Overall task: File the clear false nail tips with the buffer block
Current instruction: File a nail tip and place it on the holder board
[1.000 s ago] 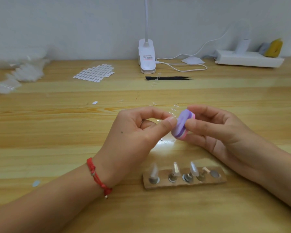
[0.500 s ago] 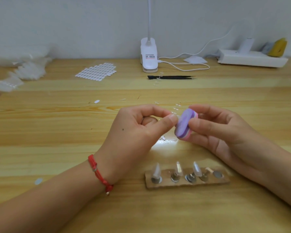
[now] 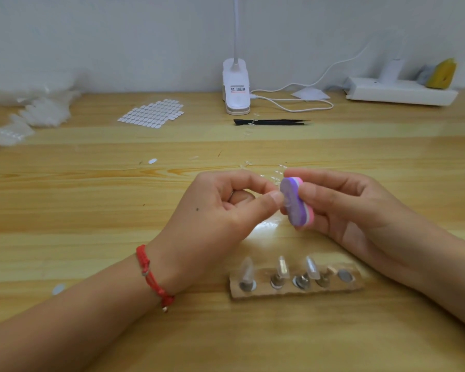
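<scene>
Pale wood tabletop (image 3: 91, 210) fills the head view, w/ a white wall (image 3: 118, 36) behind. At the back are 1 white clip lamp (image 3: 236, 87), 1 white cable (image 3: 293, 104) looping to its right and 1 white power strip (image 3: 400, 92) w/ a yellow item (image 3: 442, 73) at its far end. 1 pair of black tweezers (image 3: 271, 122) lies left-right just in front of the lamp. 1 sheet of white oval tabs (image 3: 152, 113) sits left of the lamp. Clear plastic bags (image 3: 38, 111) are far left, blurred, count unclear.

Centre: 2 hands, both raised over the wood, almost meeting. The right hand (image 3: 355, 210) holds 1 buffer block (image 3: 293, 202), its grip pinching the block btwn thumb on the near side and fingers round the far edge. The block has 3 layers: purple, white, pink, w/ the purple face turned to the left hand (image 3: 218, 218). Its long axis runs approx up-down in the picture, top end tipped a bit left. The left hand has 1 red bracelet (image 3: 151, 275) at the wrist. Its grip is pressed together, thumb + index pinching 1 clear tip (image 3: 285, 204), barely visible, touching the purple face about mid-length. Can't tell which way that tip points.

Near edge: 1 brown stand (image 3: 263, 291) lies left-right below the hands, apart from both. It has 5 metal posts (image 3: 323, 281) in a row. 3 mounted tips (image 3: 282, 265) stand on the 3 left posts, narrow ends up. The 4th post has a beige pad; the 5th is a flat grey disc.
</scene>
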